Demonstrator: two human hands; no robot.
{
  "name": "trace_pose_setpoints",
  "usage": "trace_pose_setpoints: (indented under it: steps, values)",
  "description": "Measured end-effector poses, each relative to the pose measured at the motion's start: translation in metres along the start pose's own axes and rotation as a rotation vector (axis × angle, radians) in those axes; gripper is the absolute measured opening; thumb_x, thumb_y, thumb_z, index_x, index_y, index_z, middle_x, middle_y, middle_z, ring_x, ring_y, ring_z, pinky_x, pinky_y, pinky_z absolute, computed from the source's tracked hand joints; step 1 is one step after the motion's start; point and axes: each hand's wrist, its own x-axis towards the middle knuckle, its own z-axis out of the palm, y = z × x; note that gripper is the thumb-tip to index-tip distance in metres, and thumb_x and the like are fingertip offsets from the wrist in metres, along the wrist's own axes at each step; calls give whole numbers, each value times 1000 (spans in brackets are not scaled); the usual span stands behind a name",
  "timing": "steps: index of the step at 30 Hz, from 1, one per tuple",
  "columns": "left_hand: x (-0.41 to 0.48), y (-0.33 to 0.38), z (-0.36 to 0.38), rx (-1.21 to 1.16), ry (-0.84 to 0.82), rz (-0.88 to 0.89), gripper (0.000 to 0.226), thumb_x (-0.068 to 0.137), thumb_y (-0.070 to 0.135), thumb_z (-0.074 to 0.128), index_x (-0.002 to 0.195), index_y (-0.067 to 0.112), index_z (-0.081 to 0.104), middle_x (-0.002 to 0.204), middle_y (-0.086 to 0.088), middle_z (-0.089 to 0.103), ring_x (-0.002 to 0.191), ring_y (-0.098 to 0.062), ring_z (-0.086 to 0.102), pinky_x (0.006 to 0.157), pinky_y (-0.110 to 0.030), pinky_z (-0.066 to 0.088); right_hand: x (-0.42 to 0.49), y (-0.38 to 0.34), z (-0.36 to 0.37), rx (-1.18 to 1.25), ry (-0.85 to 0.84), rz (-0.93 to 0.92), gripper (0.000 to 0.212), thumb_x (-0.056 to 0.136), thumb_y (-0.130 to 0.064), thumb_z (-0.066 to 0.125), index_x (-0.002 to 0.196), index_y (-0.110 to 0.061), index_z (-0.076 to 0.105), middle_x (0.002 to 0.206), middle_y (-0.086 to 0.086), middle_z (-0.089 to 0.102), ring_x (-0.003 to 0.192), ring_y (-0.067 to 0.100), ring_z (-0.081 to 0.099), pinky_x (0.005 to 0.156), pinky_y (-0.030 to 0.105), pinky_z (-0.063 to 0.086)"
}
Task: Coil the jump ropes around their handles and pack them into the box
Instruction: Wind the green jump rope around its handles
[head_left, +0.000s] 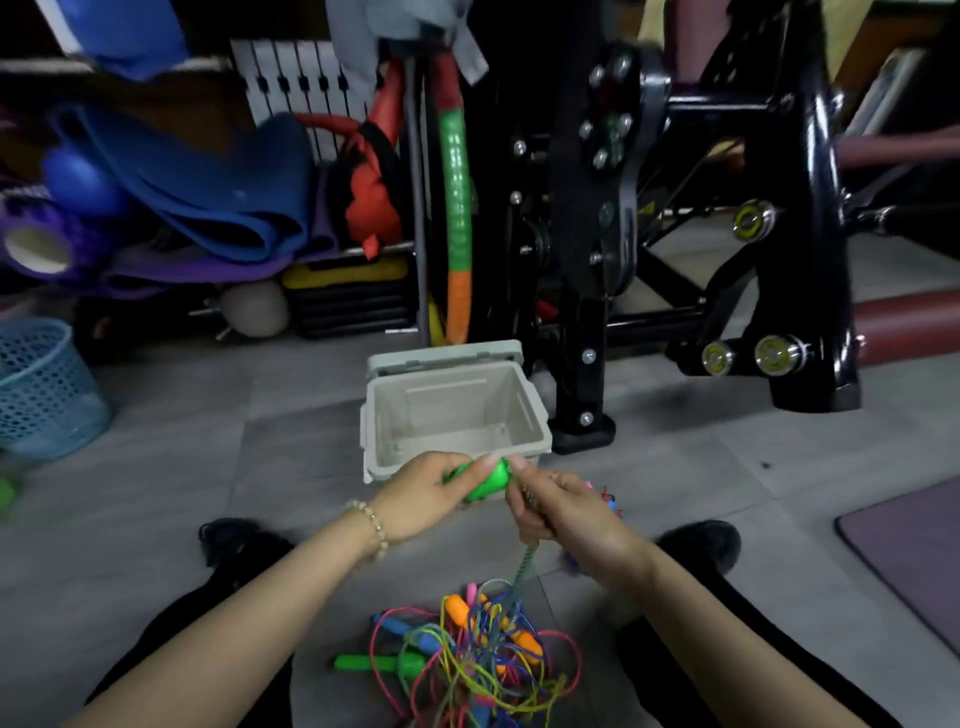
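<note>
My left hand (428, 493) grips a green jump-rope handle (488, 480) just in front of the open beige box (457, 415). My right hand (556, 506) pinches the braided rope (524, 564) right beside the handle; the rope runs down from my fist into the pile. A tangled heap of coloured jump ropes (478, 654) lies on the floor between my legs, with green, orange, blue and pink handles in it. The box stands upright on the tiles with its lid folded back, and its inside shows nothing but bare walls.
A black exercise machine (675, 234) stands right behind and to the right of the box. A blue mesh basket (41, 389) sits at far left. Rolled mats, a hoop and bags fill the back left. A purple mat (914, 551) lies at right.
</note>
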Motion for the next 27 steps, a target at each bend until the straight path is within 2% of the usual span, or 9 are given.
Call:
trace_pose_setpoints:
  steps: [5, 7, 9, 11, 15, 17, 19, 23, 27]
  values:
    - [-20, 41, -42, -1066, 205, -240, 69, 78, 79, 24, 65, 16, 48, 43, 8, 35, 34, -6, 30, 37, -14, 28, -27, 1, 6, -336, -24, -50, 36, 98, -28, 45, 66, -12, 52, 65, 4, 48, 59, 4, 47, 61, 11, 38]
    - [-26, 48, -70, -1307, 345, -186, 52, 75, 73, 45, 62, 23, 44, 44, 10, 31, 34, -4, 28, 36, -14, 27, -36, 8, 9, -548, -86, 3, 35, 100, -20, 44, 67, -12, 51, 67, 1, 49, 55, -5, 49, 59, 10, 39]
    - [-37, 50, -83, -1167, 494, -122, 35, 75, 47, 65, 63, 27, 39, 43, 12, 26, 35, -2, 25, 36, -14, 26, -42, 7, 15, -585, -96, 40, 35, 101, -13, 40, 68, -12, 52, 68, 0, 54, 52, -7, 52, 58, 10, 42]
    - [-49, 47, -84, -971, 512, -99, 30, 78, 30, 69, 63, 26, 43, 43, 13, 26, 36, -2, 25, 39, -15, 26, -42, -10, 22, -520, -35, 13, 33, 101, -11, 39, 71, -11, 54, 65, -3, 60, 47, -5, 54, 48, 8, 41]
    - [-67, 46, -64, -608, 299, -63, 24, 70, 35, 72, 63, 21, 54, 51, 5, 43, 41, -7, 33, 41, -18, 32, -28, -70, 36, -422, 101, -186, 27, 98, -17, 46, 75, -12, 58, 65, -2, 64, 67, 7, 63, 61, 22, 52]
    - [-71, 53, -52, -489, 280, -40, 12, 80, 32, 69, 77, 21, 65, 55, 2, 49, 41, -7, 35, 41, -18, 33, -22, -104, 49, -445, 98, -286, 26, 97, -19, 47, 74, -13, 58, 64, -3, 64, 63, 4, 62, 59, 21, 52]
    - [-74, 66, -44, -477, 229, 25, 5, 86, 24, 66, 88, 21, 70, 53, 0, 48, 43, -9, 34, 43, -18, 31, -17, -133, 60, -452, 90, -364, 25, 97, -17, 49, 73, -12, 58, 63, 0, 62, 56, 1, 59, 51, 16, 50]
    - [-81, 90, -45, -446, 222, 197, 10, 87, 13, 65, 78, 15, 68, 79, -5, 71, 47, -6, 50, 51, -17, 42, -14, -161, 67, -463, 188, -457, 25, 95, -20, 53, 72, -12, 62, 69, 7, 59, 63, 10, 57, 47, 18, 50]
    - [-81, 109, -61, -537, 414, 218, 14, 87, 9, 64, 74, 13, 65, 51, 4, 62, 40, -3, 49, 46, -13, 40, -22, -149, 69, -205, 217, -344, 32, 98, -33, 42, 81, -14, 62, 74, 3, 62, 65, 11, 62, 58, 22, 53]
